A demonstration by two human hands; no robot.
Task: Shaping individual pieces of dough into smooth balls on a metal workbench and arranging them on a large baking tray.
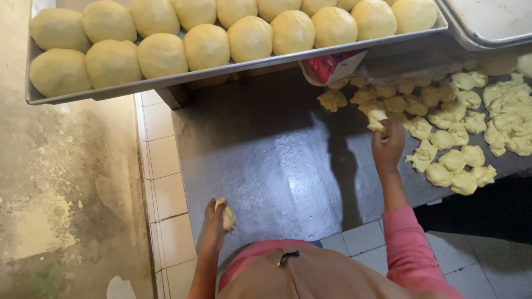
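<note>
The left hand (217, 217) is at the near edge of the dark metal desk (266, 166), with its fingers curled around a small pale yellow lump of dough (228, 215). The right hand (388, 145), with a pink sleeve (410, 249) behind it, reaches farther out and to the right, its fingers closed on another piece of dough (376, 119) at the near left edge of a heap of dough pieces (460, 133). That heap spreads over the right side of the desk, its rough torn lumps lying close together and many touching. On the far side, a metal tray (166, 82) sits raised above the desk and carries smooth round dough balls (206, 46) packed side by side in rows. Under its right end a red and white carton (332, 66) shows. A second tray (487, 39) shows at the far right corner. Left of the desk runs a strip of white tiles (163, 182), then a stained concrete floor (61, 194).
</note>
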